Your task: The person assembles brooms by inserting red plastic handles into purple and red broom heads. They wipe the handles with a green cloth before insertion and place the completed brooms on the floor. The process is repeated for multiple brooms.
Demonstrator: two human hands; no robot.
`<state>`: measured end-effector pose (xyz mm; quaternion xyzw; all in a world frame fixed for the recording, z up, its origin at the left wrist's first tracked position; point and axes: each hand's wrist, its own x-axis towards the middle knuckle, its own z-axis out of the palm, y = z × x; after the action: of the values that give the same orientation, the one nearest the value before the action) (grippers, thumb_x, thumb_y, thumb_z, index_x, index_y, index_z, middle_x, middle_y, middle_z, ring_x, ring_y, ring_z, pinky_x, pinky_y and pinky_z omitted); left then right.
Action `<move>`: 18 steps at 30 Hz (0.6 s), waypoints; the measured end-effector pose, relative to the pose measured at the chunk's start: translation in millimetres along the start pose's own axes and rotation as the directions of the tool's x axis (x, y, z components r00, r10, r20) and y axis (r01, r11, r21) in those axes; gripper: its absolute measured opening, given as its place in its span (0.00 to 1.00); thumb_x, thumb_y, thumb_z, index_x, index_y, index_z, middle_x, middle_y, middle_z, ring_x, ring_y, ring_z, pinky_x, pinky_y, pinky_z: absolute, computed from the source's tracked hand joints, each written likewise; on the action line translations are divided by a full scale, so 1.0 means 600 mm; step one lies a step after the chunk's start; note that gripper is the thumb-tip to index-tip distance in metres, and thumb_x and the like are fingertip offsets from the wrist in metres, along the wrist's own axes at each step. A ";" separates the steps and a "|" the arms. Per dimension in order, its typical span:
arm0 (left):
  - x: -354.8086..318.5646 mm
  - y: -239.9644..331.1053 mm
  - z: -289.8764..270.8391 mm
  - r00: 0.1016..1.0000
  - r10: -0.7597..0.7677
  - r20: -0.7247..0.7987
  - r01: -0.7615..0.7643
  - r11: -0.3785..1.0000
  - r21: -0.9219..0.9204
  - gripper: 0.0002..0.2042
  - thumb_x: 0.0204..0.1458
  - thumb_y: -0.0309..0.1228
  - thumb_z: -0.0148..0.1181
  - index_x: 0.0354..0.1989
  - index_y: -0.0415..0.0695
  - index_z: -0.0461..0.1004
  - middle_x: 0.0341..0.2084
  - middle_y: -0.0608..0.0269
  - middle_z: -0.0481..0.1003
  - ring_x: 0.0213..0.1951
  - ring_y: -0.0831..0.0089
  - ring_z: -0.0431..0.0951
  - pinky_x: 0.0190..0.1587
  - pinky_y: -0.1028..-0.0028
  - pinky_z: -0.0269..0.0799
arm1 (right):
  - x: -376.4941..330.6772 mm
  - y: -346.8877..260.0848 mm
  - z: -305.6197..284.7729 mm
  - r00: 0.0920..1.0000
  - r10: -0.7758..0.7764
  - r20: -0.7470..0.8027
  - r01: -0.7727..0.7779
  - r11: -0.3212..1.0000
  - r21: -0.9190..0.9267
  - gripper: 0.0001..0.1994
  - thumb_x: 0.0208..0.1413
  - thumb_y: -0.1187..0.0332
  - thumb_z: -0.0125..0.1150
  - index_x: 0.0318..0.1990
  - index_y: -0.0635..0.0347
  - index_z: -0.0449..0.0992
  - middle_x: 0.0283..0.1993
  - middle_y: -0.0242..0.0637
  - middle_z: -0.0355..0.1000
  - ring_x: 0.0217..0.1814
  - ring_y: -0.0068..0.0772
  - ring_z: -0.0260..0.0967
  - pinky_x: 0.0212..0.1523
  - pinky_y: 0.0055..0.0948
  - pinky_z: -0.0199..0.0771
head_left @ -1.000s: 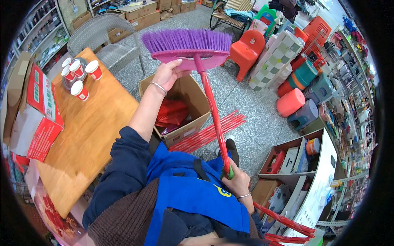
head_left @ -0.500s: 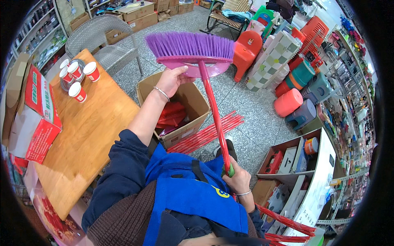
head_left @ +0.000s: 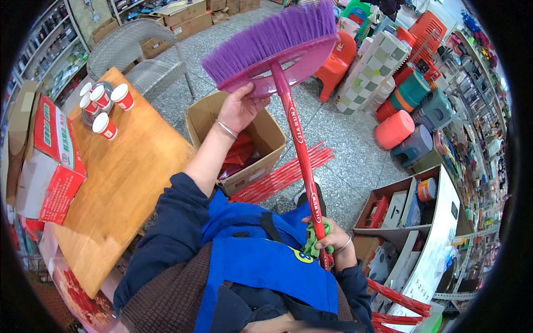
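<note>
I've tilted the purple broom head (head_left: 276,45) up over the cardboard box (head_left: 236,141); my left hand (head_left: 240,108) grips its base, my right hand (head_left: 327,242) clasps the red handle (head_left: 302,155) with a green cloth (head_left: 312,240).

**Wooden table and speckled floor**

A wooden table (head_left: 127,183) stands left of the left hand (head_left: 240,108). On its far corner sit red-and-white paper cups (head_left: 102,105); at its left edge lie red and white cartons (head_left: 50,161). Below that hand, an open cardboard box (head_left: 261,139) rests on the grey speckled floor (head_left: 355,155), with red sticks (head_left: 283,175) lying beside it, between both hands. Beyond the right hand (head_left: 332,240), plastic stools (head_left: 397,130) stand on the floor.
</note>
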<state>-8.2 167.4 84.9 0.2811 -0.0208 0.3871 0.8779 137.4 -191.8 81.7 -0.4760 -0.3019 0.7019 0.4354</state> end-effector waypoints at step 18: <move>-0.010 -0.009 0.052 0.931 0.095 -0.352 0.022 0.949 0.316 0.15 0.56 0.38 0.53 0.47 0.44 0.68 0.42 0.60 0.74 0.44 0.65 0.74 0.49 0.57 0.68 | 0.036 0.055 0.028 0.658 -0.687 -0.308 -0.205 0.230 -0.951 0.28 0.33 0.70 0.63 0.50 0.47 0.73 0.29 0.42 0.73 0.30 0.44 0.73 0.31 0.37 0.73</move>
<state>-3.1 144.7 107.3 0.3405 0.1983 0.4470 0.8031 107.3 -187.0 51.7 -0.7973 -0.5459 0.0492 0.2528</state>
